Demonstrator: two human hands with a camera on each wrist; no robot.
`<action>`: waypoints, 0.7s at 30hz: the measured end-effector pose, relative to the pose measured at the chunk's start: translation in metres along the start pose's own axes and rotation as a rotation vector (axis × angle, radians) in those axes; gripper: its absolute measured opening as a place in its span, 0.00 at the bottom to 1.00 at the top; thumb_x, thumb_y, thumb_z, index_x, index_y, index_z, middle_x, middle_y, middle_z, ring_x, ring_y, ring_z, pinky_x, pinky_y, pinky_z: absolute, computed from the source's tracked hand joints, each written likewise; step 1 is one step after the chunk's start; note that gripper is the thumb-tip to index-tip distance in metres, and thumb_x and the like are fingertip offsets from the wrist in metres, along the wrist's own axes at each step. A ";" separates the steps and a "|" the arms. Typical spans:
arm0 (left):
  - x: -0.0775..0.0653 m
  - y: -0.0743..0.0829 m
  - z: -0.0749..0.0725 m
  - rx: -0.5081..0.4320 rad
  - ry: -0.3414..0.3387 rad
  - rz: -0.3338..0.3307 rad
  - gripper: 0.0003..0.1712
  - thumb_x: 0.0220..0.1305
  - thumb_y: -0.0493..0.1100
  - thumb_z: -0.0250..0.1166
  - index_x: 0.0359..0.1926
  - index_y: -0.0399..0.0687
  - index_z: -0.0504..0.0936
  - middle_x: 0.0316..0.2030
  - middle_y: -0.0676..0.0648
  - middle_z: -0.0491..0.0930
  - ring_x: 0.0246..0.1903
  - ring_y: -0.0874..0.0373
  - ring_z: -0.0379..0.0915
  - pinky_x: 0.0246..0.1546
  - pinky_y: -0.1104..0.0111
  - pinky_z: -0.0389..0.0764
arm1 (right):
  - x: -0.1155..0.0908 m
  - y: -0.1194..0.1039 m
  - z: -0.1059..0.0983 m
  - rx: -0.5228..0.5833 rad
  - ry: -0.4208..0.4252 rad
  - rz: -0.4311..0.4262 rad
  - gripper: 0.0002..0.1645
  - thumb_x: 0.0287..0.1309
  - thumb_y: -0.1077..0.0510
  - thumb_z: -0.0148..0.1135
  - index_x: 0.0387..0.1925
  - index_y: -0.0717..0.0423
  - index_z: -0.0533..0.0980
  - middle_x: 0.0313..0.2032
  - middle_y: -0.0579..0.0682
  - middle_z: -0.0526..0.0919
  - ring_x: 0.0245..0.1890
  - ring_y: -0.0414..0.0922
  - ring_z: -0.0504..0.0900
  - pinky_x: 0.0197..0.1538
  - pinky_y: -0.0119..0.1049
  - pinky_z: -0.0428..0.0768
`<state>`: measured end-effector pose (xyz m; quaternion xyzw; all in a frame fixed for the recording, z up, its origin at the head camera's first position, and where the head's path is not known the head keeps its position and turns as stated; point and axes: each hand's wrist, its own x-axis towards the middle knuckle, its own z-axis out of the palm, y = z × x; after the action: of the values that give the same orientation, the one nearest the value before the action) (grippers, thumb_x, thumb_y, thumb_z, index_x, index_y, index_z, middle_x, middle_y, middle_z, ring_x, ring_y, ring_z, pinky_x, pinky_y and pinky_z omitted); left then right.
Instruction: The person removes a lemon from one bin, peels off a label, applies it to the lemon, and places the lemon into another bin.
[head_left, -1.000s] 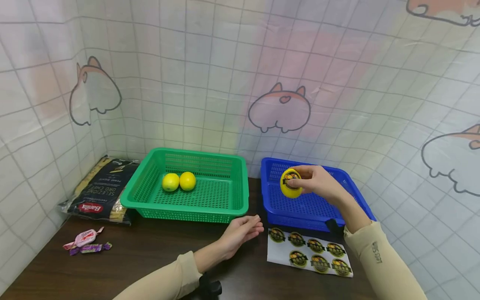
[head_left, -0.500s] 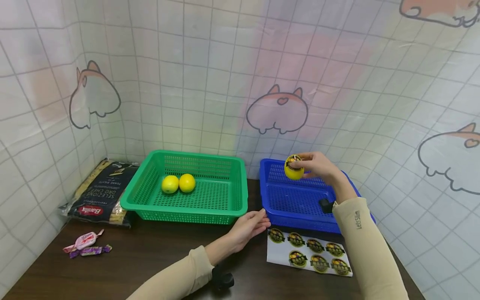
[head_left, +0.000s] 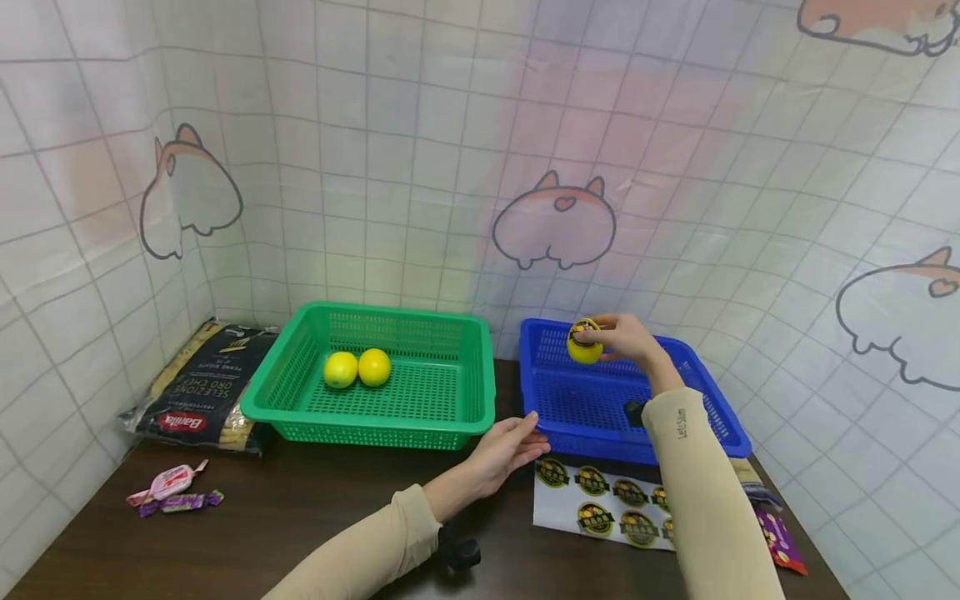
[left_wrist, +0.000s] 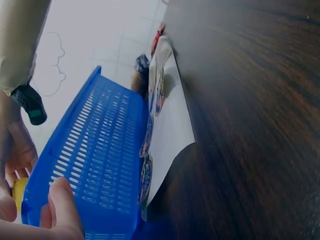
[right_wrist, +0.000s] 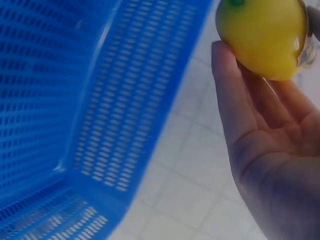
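Observation:
My right hand (head_left: pixel 626 337) pinches a yellow lemon (head_left: pixel 584 346) between thumb and fingers, above the back of the blue basket (head_left: pixel 585 442). A black-and-gold round sticker (head_left: pixel 583 332) shows on the lemon's upper side. In the right wrist view, the lemon (right_wrist: pixel 262 35) has a green spot at one end. My left hand (head_left: pixel 498 454) is at the blue basket's front left corner, its thumb by the rim and its fingers extended; firm contact is hard to tell. The left wrist view shows the thumb (left_wrist: pixel 65 207) in front of the basket wall. Below the basket lies a white sheet (head_left: pixel 562 508) of round stickers, partly behind my right sleeve.
To the left stands a green basket (head_left: pixel 375 425) holding two yellow lemons (head_left: pixel 357 368). A black pasta bag (head_left: pixel 206 383) leans beside it. Two wrapped candies (head_left: pixel 176 490) lie at the table's left; a purple-red packet (head_left: pixel 782 542) sits near the right edge.
My left hand has moved right to the blue basket's corner. My right hand has carried the lemon farther back, then slightly down. The right forearm has swung left, uncovering the packet at right.

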<state>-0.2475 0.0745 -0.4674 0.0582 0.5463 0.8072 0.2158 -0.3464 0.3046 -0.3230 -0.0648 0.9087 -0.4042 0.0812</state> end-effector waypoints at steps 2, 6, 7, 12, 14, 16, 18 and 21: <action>0.002 0.000 -0.001 -0.005 0.007 -0.008 0.24 0.74 0.54 0.57 0.54 0.37 0.73 0.36 0.50 0.80 0.37 0.63 0.83 0.48 0.72 0.85 | 0.004 0.005 0.003 -0.011 0.018 0.020 0.42 0.65 0.43 0.62 0.71 0.61 0.64 0.66 0.66 0.71 0.64 0.60 0.74 0.61 0.52 0.81; 0.005 -0.002 -0.004 -0.009 0.011 -0.023 0.24 0.74 0.55 0.55 0.54 0.38 0.72 0.36 0.48 0.80 0.37 0.61 0.83 0.48 0.69 0.86 | 0.009 0.015 0.009 -0.016 0.065 0.055 0.40 0.65 0.43 0.61 0.70 0.60 0.66 0.66 0.66 0.72 0.63 0.59 0.75 0.61 0.52 0.81; 0.006 -0.003 -0.005 -0.006 0.008 -0.022 0.24 0.74 0.55 0.55 0.54 0.37 0.72 0.37 0.48 0.80 0.37 0.61 0.83 0.48 0.68 0.86 | 0.010 0.017 0.010 -0.013 0.074 0.057 0.39 0.66 0.44 0.61 0.70 0.60 0.66 0.66 0.66 0.72 0.62 0.59 0.76 0.60 0.51 0.82; 0.006 -0.001 -0.005 -0.007 -0.008 -0.021 0.21 0.75 0.54 0.55 0.52 0.39 0.73 0.38 0.48 0.81 0.38 0.60 0.84 0.48 0.67 0.86 | 0.018 0.026 0.015 -0.016 0.092 0.058 0.36 0.66 0.44 0.61 0.68 0.61 0.69 0.64 0.66 0.73 0.60 0.59 0.77 0.58 0.48 0.83; 0.005 -0.001 -0.003 -0.023 -0.010 -0.027 0.17 0.76 0.52 0.54 0.47 0.42 0.74 0.37 0.48 0.82 0.38 0.60 0.85 0.48 0.66 0.86 | 0.021 0.030 0.016 -0.037 0.097 0.067 0.37 0.66 0.44 0.62 0.68 0.61 0.69 0.64 0.66 0.73 0.60 0.59 0.77 0.58 0.48 0.83; 0.006 -0.001 0.000 -0.037 -0.012 -0.033 0.14 0.77 0.50 0.52 0.44 0.45 0.74 0.35 0.49 0.82 0.38 0.59 0.85 0.48 0.65 0.86 | 0.024 0.034 0.016 -0.079 0.104 0.085 0.39 0.65 0.43 0.61 0.68 0.62 0.68 0.64 0.66 0.73 0.59 0.59 0.78 0.56 0.47 0.84; 0.007 -0.001 0.001 -0.040 -0.015 -0.036 0.12 0.77 0.49 0.51 0.41 0.47 0.74 0.34 0.49 0.82 0.38 0.59 0.85 0.48 0.65 0.86 | 0.027 0.038 0.018 -0.122 0.105 0.109 0.40 0.65 0.42 0.61 0.68 0.63 0.67 0.63 0.67 0.73 0.58 0.59 0.79 0.56 0.46 0.84; 0.007 0.001 0.000 -0.022 -0.021 -0.036 0.13 0.77 0.50 0.51 0.43 0.45 0.75 0.35 0.49 0.83 0.38 0.59 0.85 0.49 0.65 0.86 | 0.032 0.043 0.022 -0.156 0.095 0.136 0.41 0.65 0.42 0.61 0.68 0.66 0.67 0.61 0.68 0.75 0.55 0.58 0.81 0.55 0.46 0.85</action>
<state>-0.2538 0.0773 -0.4677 0.0547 0.5362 0.8084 0.2367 -0.3753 0.3115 -0.3731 0.0099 0.9425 -0.3286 0.0600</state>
